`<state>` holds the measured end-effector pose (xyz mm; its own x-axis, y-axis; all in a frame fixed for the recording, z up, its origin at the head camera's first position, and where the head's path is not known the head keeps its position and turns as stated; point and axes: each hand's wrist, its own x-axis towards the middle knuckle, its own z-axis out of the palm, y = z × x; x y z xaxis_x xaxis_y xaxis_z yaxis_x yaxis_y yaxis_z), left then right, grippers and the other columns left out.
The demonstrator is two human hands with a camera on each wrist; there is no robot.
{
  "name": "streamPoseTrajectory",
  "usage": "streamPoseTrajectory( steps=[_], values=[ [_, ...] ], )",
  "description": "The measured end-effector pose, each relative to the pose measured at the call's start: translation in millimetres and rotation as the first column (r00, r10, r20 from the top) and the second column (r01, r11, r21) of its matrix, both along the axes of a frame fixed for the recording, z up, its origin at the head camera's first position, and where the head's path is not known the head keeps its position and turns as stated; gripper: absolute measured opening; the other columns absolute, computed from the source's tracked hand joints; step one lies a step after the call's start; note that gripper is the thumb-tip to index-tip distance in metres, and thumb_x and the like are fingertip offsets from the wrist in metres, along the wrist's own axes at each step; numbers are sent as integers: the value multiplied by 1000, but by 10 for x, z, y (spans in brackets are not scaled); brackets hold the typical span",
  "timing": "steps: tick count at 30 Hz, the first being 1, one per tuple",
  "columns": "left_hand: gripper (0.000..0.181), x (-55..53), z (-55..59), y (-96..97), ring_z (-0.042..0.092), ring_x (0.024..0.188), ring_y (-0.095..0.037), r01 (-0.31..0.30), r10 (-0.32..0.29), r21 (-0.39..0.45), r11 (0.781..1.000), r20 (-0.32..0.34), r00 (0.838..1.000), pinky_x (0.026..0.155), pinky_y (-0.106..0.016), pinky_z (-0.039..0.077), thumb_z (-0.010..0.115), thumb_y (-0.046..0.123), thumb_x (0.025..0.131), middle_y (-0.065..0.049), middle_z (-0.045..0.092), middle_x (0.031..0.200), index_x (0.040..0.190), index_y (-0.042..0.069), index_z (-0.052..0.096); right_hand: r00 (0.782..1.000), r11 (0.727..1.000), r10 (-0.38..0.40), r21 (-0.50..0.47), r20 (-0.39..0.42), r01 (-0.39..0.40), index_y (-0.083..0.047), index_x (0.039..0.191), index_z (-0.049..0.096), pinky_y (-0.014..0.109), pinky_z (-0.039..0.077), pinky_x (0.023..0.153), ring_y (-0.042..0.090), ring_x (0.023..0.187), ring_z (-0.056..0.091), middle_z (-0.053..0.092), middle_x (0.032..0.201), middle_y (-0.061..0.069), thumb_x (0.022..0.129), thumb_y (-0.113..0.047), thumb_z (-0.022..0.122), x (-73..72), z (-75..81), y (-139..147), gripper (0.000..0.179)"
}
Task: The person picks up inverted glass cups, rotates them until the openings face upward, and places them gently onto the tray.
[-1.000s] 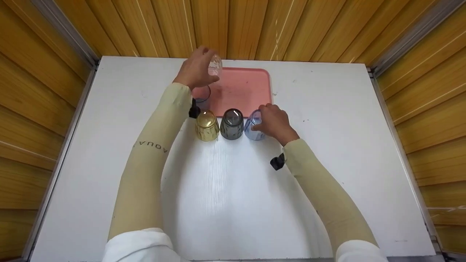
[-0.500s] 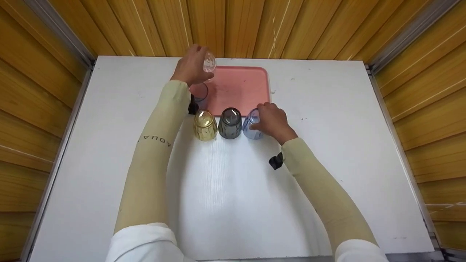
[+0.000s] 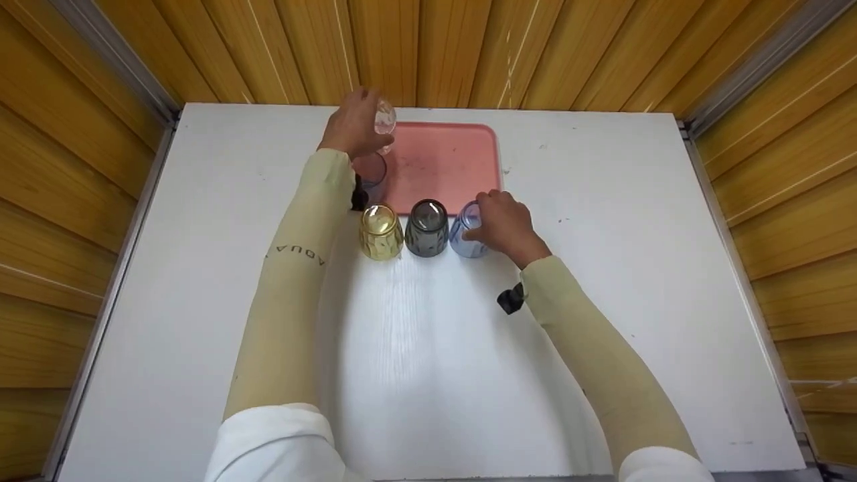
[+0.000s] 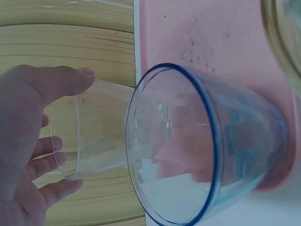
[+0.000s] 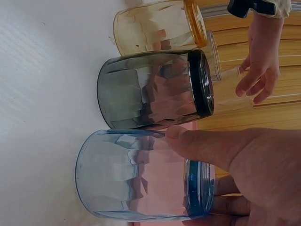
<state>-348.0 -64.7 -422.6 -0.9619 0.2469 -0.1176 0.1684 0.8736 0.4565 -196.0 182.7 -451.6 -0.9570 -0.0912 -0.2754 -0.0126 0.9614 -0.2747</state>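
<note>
Left hand (image 3: pixel 351 127) grips clear cup (image 3: pixel 385 119) above pink tray (image 3: pixel 448 161); right hand (image 3: pixel 505 224) grips blue cup (image 3: pixel 465 234) at the tray's near edge.

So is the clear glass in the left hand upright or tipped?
Tipped: the clear faceted glass lies sideways in the left hand, above the pink tray.

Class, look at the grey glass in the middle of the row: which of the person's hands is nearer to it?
Right. The right hand grips the blue glass beside the grey glass; the left hand holds a clear glass above the pink tray, farther away.
</note>
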Motion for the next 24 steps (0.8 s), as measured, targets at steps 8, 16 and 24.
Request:
streamPoseTrajectory(
  steps=[8, 16, 24],
  values=[
    [86, -7, -44, 23, 37, 139, -28, -19, 19, -4, 1000, 7, 1000, 115, -44, 35, 72, 34, 85, -8, 27, 157, 153, 23, 21, 1000, 1000, -6, 5, -4, 6, -2, 131, 52, 49, 48, 99, 30, 109, 55, 58, 119, 16, 77, -30, 81, 14, 10, 2, 67],
    [84, -3, -96, -2, 36, 141, -28, -36, 37, -19, 999, 21, 999, 116, -45, 34, 70, 33, 87, -9, 26, 158, 153, 20, 21, 1000, 1000, 13, -4, 14, -13, -1, 133, 49, 49, 46, 101, 31, 112, 54, 56, 123, 17, 79, -30, 80, 37, 18, -35, 69],
    [83, -29, -174, 153, 36, 141, -28, -23, 24, -30, 999, 37, 999, 115, -42, 36, 71, 36, 86, -9, 26, 157, 153, 21, 22, 1000, 999, 32, 40, -1, -31, 2, 126, 52, 51, 49, 93, 32, 107, 56, 59, 115, 17, 79, -32, 80, 86, 25, 87, 64]
  ],
)
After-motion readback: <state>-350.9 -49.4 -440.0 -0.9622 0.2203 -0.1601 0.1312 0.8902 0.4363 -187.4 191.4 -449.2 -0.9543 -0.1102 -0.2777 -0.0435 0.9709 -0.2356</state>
